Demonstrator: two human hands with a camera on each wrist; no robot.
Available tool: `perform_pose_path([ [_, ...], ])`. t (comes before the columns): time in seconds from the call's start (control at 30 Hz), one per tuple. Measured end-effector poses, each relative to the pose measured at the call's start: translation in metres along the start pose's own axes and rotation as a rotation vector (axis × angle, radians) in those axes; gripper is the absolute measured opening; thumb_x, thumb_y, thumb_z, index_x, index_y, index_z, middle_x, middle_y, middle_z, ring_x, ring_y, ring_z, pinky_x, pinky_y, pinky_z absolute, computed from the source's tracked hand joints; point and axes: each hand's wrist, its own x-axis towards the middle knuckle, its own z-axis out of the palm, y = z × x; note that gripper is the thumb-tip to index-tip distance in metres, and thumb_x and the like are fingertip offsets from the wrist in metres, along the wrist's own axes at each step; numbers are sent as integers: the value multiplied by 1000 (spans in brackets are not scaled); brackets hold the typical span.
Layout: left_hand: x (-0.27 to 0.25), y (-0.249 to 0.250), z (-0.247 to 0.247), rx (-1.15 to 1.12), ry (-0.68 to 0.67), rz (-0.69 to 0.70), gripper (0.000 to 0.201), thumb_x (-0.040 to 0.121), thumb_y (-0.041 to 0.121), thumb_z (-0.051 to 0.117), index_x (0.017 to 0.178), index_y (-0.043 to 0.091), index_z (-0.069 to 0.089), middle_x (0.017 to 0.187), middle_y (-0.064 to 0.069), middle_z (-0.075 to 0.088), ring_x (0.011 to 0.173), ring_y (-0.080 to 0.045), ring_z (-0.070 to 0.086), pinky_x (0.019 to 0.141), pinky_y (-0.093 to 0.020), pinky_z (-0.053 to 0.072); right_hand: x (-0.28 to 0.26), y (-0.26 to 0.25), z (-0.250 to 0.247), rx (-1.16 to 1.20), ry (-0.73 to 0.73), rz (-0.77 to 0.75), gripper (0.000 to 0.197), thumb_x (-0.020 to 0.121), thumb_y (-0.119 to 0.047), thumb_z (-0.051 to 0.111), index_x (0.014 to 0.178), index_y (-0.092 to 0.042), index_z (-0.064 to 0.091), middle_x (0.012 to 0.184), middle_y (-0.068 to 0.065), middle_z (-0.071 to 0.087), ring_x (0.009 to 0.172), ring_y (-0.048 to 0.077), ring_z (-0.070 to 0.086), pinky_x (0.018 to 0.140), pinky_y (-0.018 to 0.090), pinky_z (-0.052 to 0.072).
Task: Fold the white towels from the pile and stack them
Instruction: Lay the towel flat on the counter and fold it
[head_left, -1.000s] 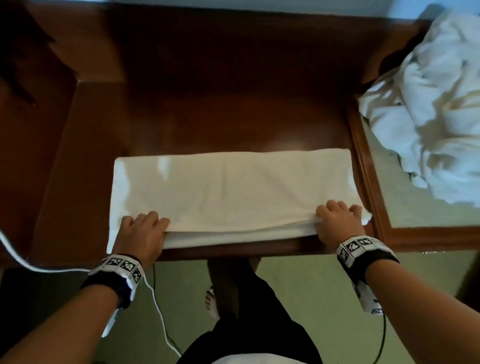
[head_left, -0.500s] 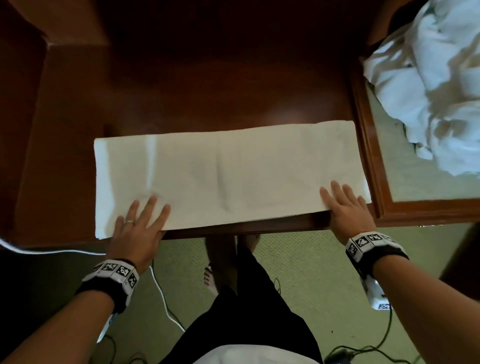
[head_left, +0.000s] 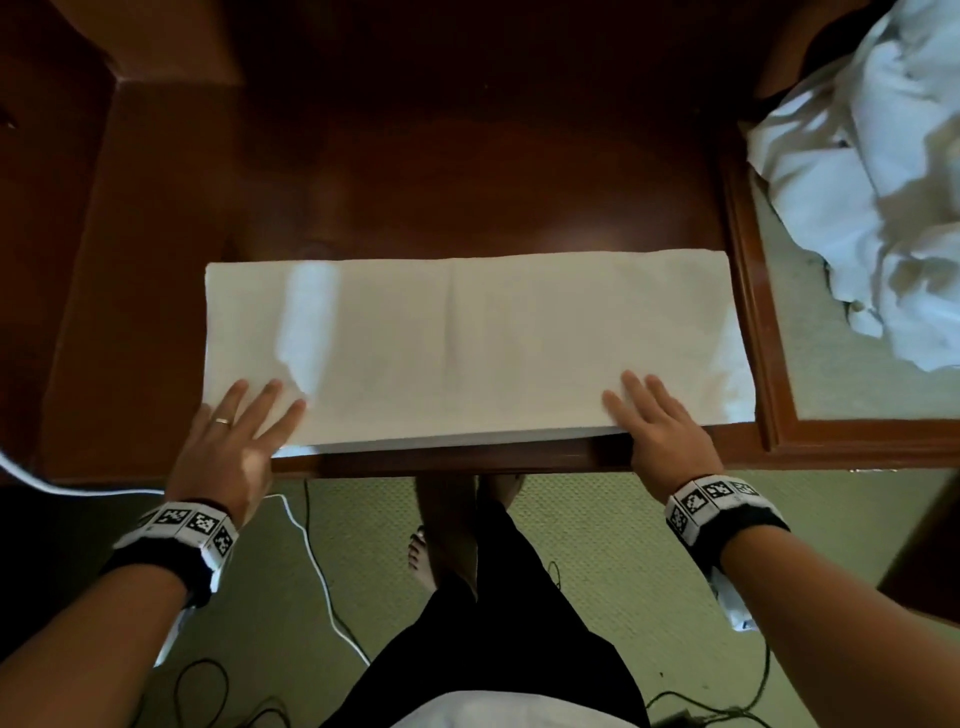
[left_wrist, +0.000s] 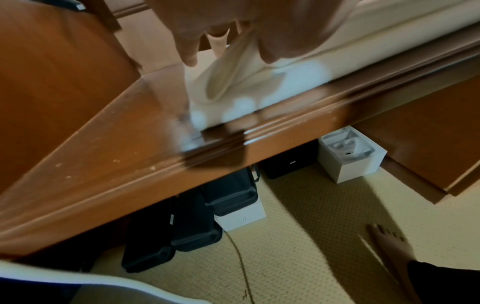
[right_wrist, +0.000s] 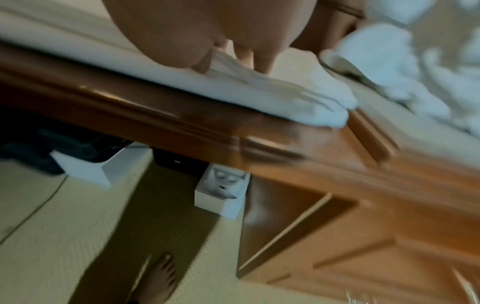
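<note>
Because the folded towel lies right along the near edge of the wooden table, with its layered edge about flush with the lip, any pull toward the person could drag it off or slide the layers apart. The left hand and right hand lie flat, fingers spread, on its near corners, gripping nothing. The unfolded pile waits at the far right; a careless sweep could snag it.
</note>
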Motion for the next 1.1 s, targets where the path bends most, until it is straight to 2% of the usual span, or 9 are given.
perform_pose_path([
  [0.07, -3, 2, -8, -12, -98, -33, 92, 64, -10, 79, 146, 20, 51, 157, -10, 39, 137, -46, 41, 101, -69, 39, -5, -1, -1, 52, -60, 76, 66, 85, 0, 54, 147, -20, 43, 163, 7, 23, 150, 37, 17, 110, 58, 37],
  [0.17, 3, 15, -25, -62, -69, -112, 58, 80, 29, 61, 137, 17, 62, 151, -12, 48, 134, -41, 46, 107, -65, 37, 0, -18, -14, 127, 58, 111, 54, 85, -34, 36, 128, -12, 61, 152, 13, 42, 141, 38, 34, 108, 54, 40],
  [0.27, 26, 36, -38, -133, 14, -98, 69, 85, 50, 33, 140, 16, 57, 147, -14, 51, 136, -38, 44, 113, -58, 31, 29, -50, -25, 162, 183, 27, 57, 87, -40, 32, 120, -7, 64, 141, 18, 51, 126, 41, 46, 103, 53, 43],
  [0.37, 50, 59, -32, -95, -38, -45, 73, 93, 62, 15, 158, 28, 24, 165, -8, 21, 150, -33, 23, 119, -55, 23, 50, -90, -24, 78, 25, -33, 56, 100, -46, 28, 152, -24, 32, 162, 14, 18, 146, 42, 21, 115, 60, 27],
  [0.47, 53, 40, -13, -8, -180, -112, 69, 93, 69, -3, 156, 42, -15, 167, 1, -18, 155, -29, -3, 121, -57, 15, 53, -101, -13, 1, -165, -25, 60, 102, -54, 22, 155, -39, -1, 164, 1, -17, 150, 37, -13, 115, 66, 10],
  [0.57, 42, 12, -11, -29, -256, -239, 68, 95, 67, 5, 148, 46, -31, 159, 1, -36, 153, -29, -13, 122, -59, 9, 52, -101, -12, -23, -184, -36, 63, 100, -58, 22, 154, -40, -4, 164, 1, -19, 150, 37, -14, 116, 66, 9],
  [0.7, 55, 38, -25, -73, -200, -341, 80, 98, 62, 28, 159, 28, -12, 165, -12, -20, 153, -36, -8, 122, -59, 10, 60, -116, -23, 14, -92, -51, 64, 95, -56, 31, 153, -31, 21, 165, 11, 7, 149, 41, 9, 113, 63, 23],
  [0.9, 83, 117, -9, -99, -186, -162, 74, 91, 77, 7, 151, 46, -24, 162, 0, -32, 151, -35, -21, 118, -64, -1, 65, -94, -7, 1, -125, -43, 66, 98, -67, 16, 154, -44, -11, 162, -1, -25, 149, 34, -22, 121, 57, 0],
  [1.1, 92, 107, -1, -81, -141, -176, 76, 89, 78, 6, 152, 45, -23, 163, 0, -29, 152, -35, -17, 117, -66, 1, 38, 33, -18, 115, -134, 433, 71, 94, -73, 12, 153, -44, -14, 161, 0, -29, 148, 28, -26, 122, 53, -5],
])
